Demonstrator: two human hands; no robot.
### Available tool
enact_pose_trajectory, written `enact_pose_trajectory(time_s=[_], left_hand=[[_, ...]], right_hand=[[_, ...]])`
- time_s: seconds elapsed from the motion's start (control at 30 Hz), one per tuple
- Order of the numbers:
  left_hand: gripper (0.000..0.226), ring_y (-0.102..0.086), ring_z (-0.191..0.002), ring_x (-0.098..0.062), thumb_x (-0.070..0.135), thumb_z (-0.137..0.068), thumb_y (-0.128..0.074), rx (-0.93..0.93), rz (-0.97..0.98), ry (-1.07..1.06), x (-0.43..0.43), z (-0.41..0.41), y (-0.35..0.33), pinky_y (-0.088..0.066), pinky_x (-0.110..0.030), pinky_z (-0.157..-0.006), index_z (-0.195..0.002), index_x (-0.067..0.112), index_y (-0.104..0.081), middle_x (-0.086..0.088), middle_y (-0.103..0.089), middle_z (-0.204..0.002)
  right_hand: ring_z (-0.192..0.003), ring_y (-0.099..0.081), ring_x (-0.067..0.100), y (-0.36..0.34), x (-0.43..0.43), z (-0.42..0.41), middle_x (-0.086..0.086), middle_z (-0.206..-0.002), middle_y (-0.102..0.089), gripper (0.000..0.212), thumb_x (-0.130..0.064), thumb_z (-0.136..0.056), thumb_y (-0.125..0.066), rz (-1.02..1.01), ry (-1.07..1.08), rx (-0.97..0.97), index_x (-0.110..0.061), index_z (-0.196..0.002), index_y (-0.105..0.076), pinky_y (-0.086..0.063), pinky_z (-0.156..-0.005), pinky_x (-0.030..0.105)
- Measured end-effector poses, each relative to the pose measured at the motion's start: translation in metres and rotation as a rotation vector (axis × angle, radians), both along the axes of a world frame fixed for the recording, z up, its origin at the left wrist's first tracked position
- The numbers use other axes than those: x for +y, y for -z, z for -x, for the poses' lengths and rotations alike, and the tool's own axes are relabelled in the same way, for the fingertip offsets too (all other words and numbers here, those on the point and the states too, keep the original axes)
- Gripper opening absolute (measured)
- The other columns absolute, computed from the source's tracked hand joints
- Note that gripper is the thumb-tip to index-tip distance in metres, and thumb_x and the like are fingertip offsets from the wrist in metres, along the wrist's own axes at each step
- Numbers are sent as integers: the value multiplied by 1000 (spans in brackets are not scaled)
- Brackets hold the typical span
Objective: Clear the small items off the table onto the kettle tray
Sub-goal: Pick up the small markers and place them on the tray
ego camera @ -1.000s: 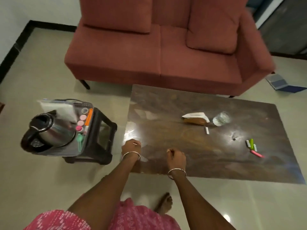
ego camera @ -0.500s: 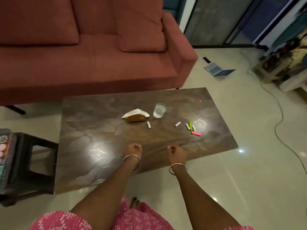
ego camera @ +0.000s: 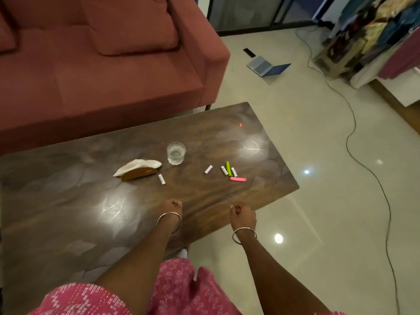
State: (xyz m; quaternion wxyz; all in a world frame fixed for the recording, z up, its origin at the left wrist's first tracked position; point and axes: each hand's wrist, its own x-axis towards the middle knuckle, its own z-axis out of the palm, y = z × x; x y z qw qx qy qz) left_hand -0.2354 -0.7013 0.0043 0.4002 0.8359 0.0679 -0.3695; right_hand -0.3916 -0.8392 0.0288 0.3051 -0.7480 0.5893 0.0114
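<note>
While the left hand (ego camera: 171, 206) and right hand (ego camera: 242, 215) are held clenched over the near edge of the tabletop (ego camera: 68, 235), with nothing visibly gripped, they are judged to be poised for a pickup. White sticks (ego camera: 208, 169), a green stick (ego camera: 228, 168) and a pink stick (ego camera: 238, 179) are scattered well beyond them, toward the right. The kettle tray is not shown.

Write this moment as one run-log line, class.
left hand: curled, nothing visible | right hand: same | table: four white sticks, green piece, pink piece uncleared | kettle tray: out of view
</note>
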Motion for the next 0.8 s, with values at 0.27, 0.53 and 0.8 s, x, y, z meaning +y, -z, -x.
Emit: enact_pose_trajectory(time_s=[0.27, 0.53, 0.8], left_hand=[[21, -68, -95, -30, 16, -89, -55, 34, -95, 111, -107, -27, 12, -52, -29, -88, -92, 13, -76, -11, -74, -98], [18, -67, -97, -25, 16, -86, -55, 13, -210, 229, -176, -54, 41, -48, -26, -84, -84, 19, -72, -3, -74, -96], [21, -65, -96, -30, 12, -84, -53, -55, -321, 244, -236, -63, 82, -50, -32, -83, -83, 23, -71, -7, -72, -98]], right_hand=[[-96, -64, 39, 12, -103, -23, 19, -98, -71, 21, -18, -90, -54, -99, 34, 147, -7, -99, -70, -50, -79, 36], [-95, -65, 35, 49, -168, -48, 17, -97, -72, 21, -18, -86, -62, -308, 278, 95, -8, -98, -76, -49, -84, 33], [-43, -45, 16, 111, -223, -62, 4, -55, -50, 24, -19, -93, -58, -763, 758, -135, -11, -69, -59, -38, -49, 25]])
